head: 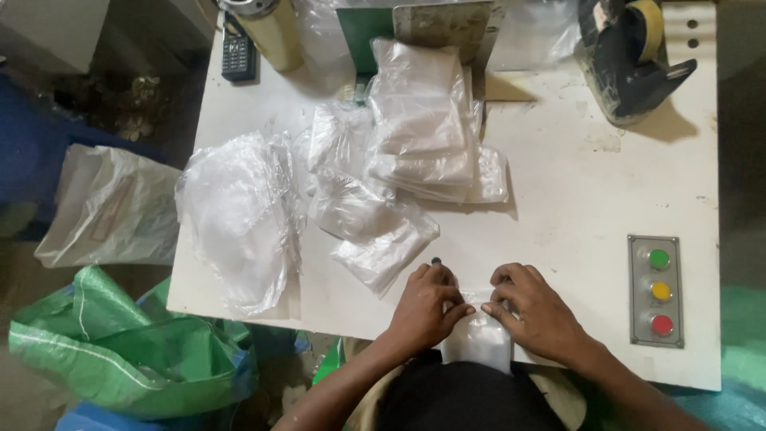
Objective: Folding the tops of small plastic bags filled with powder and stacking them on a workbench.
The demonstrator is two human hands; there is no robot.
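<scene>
Both hands work at the near edge of the white table (574,183). The left hand (425,307) and the right hand (536,313) sit close together, fingertips nearly meeting, each pinching the top of 1 small clear pouch (479,339) filled with white material. The pouch hangs partly over the table edge, against the person's dark clothing. Fingers of both hands are closed on the pouch's upper rim.

A small dark round item (436,261) lies on the table just beyond the left hand; its kind cannot be told.

Further out, a loose spread of filled clear pouches (375,231) lies ahead and left of the hands, with a taller stack of pouches (419,128) behind it. A heap of empty clear bags (235,207) covers the table's left edge.

To the right of the right hand, a grey control panel (655,290) carries 3 buttons: green, yellow, red, from far to near.

At the far side stand a yellow cylinder (271,32), a dark keypad handset (238,52) and a black tape dispenser (634,56).

On the floor to the left lie a green woven sack (120,359) and a white sack (108,207).
</scene>
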